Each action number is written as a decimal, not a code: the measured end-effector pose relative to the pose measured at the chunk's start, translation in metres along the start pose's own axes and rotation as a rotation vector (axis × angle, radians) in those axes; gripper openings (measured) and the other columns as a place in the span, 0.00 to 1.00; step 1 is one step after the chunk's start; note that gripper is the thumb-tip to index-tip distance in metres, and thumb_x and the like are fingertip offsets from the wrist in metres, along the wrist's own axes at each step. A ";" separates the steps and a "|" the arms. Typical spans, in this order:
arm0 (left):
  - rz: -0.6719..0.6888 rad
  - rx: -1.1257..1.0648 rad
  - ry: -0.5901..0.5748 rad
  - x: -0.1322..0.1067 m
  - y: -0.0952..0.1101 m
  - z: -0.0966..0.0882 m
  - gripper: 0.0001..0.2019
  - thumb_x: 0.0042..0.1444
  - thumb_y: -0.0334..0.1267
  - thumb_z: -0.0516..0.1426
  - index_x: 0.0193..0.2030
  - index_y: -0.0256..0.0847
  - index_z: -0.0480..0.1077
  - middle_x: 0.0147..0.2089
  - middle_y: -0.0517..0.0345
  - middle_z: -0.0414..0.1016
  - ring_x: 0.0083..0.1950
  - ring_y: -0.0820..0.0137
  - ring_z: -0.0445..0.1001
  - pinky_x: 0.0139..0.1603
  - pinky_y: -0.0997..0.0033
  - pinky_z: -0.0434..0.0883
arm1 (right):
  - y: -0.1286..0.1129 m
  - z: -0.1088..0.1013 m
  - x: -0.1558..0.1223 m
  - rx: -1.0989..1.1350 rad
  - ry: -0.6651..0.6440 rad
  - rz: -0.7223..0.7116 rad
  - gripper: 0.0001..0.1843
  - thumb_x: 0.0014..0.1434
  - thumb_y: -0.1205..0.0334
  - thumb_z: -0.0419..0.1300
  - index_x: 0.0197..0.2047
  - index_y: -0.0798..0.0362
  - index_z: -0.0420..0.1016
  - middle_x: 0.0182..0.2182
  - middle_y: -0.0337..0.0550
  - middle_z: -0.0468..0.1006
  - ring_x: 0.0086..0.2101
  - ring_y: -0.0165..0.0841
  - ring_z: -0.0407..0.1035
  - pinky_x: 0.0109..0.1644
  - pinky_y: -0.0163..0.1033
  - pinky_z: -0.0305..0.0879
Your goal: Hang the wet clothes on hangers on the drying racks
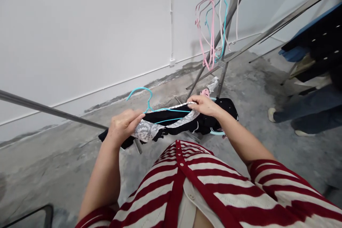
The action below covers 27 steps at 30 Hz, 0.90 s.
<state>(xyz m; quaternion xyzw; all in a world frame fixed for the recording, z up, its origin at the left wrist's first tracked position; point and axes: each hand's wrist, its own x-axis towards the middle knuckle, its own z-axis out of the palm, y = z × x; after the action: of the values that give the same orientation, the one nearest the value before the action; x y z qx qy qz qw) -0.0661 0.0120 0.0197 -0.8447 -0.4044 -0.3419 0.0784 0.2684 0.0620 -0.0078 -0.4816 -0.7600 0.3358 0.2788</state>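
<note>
A black garment with a white lace neckline [145, 130] stretches between my two hands. Inside its neck opening sits a light-blue hanger [151, 105], its hook sticking up free on the left side. My left hand [124, 124] is closed on the lace edge near the left shoulder, thumb on top. With thumb and fingers pinched, my right hand [201, 105] grips the neckline at the other shoulder. The garment's lower part hangs out of sight below the neckline.
Several pink, white and blue hangers [212, 32] hang from a metal rack [235, 10] ahead to the right. Beneath my right wrist is a light-blue-rimmed container [217, 133] with dark cloth [227, 108]. A person in jeans [307, 108] stands at the right. A metal bar [53, 109] crosses on the left.
</note>
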 end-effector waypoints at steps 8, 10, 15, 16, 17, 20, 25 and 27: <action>-0.069 -0.008 0.047 0.008 0.006 0.017 0.10 0.60 0.40 0.54 0.39 0.41 0.77 0.31 0.58 0.80 0.31 0.74 0.76 0.33 0.78 0.69 | 0.003 0.003 -0.010 -0.504 0.259 -0.155 0.17 0.48 0.77 0.49 0.37 0.56 0.74 0.38 0.51 0.71 0.41 0.38 0.64 0.47 0.40 0.59; -0.072 -0.061 0.017 0.009 0.007 0.019 0.10 0.60 0.40 0.54 0.38 0.41 0.77 0.32 0.58 0.80 0.32 0.73 0.77 0.35 0.77 0.70 | 0.007 0.001 -0.010 -0.432 0.228 -0.139 0.15 0.49 0.76 0.50 0.36 0.56 0.74 0.36 0.49 0.72 0.40 0.36 0.65 0.46 0.40 0.59; -0.126 -0.247 -0.079 0.012 0.003 0.013 0.12 0.58 0.44 0.55 0.33 0.42 0.77 0.29 0.59 0.79 0.30 0.71 0.77 0.32 0.76 0.71 | 0.011 -0.009 -0.012 0.043 0.059 0.051 0.10 0.51 0.57 0.60 0.31 0.56 0.73 0.26 0.38 0.71 0.29 0.29 0.64 0.35 0.34 0.59; -0.144 -0.289 -0.093 0.013 0.002 0.011 0.12 0.57 0.45 0.55 0.33 0.41 0.77 0.29 0.58 0.80 0.30 0.71 0.77 0.32 0.75 0.72 | 0.011 -0.011 -0.013 0.123 0.038 0.095 0.14 0.49 0.52 0.61 0.30 0.56 0.73 0.24 0.37 0.70 0.27 0.28 0.62 0.32 0.33 0.57; -0.162 -0.329 -0.109 0.014 0.001 0.009 0.12 0.57 0.45 0.56 0.32 0.41 0.77 0.30 0.57 0.80 0.31 0.70 0.77 0.32 0.74 0.72 | 0.012 -0.012 -0.013 0.186 0.015 0.128 0.17 0.48 0.49 0.62 0.29 0.56 0.72 0.23 0.36 0.68 0.26 0.27 0.61 0.30 0.33 0.56; -0.206 -0.415 -0.154 0.016 -0.001 0.006 0.11 0.56 0.45 0.57 0.32 0.41 0.77 0.32 0.57 0.80 0.32 0.69 0.77 0.34 0.73 0.74 | 0.013 -0.012 -0.015 0.289 -0.057 0.181 0.20 0.46 0.45 0.63 0.27 0.57 0.71 0.21 0.34 0.65 0.23 0.24 0.57 0.27 0.32 0.52; -0.268 -0.427 -0.153 0.015 -0.001 0.004 0.12 0.55 0.46 0.57 0.32 0.42 0.77 0.32 0.56 0.80 0.32 0.68 0.77 0.33 0.72 0.74 | 0.016 -0.008 -0.021 0.326 -0.106 0.162 0.23 0.49 0.42 0.60 0.22 0.55 0.64 0.18 0.31 0.58 0.21 0.22 0.50 0.25 0.31 0.45; -0.254 -0.416 -0.159 0.016 0.001 0.004 0.12 0.55 0.47 0.57 0.32 0.42 0.78 0.32 0.56 0.80 0.32 0.68 0.77 0.33 0.71 0.74 | 0.017 -0.008 -0.025 0.307 -0.146 0.195 0.22 0.49 0.44 0.61 0.23 0.55 0.64 0.18 0.30 0.58 0.20 0.22 0.50 0.24 0.31 0.44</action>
<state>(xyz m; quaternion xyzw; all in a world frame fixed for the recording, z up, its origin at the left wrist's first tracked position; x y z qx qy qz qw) -0.0563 0.0231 0.0275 -0.8092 -0.4330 -0.3575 -0.1726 0.2927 0.0464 -0.0183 -0.4793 -0.6678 0.5070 0.2593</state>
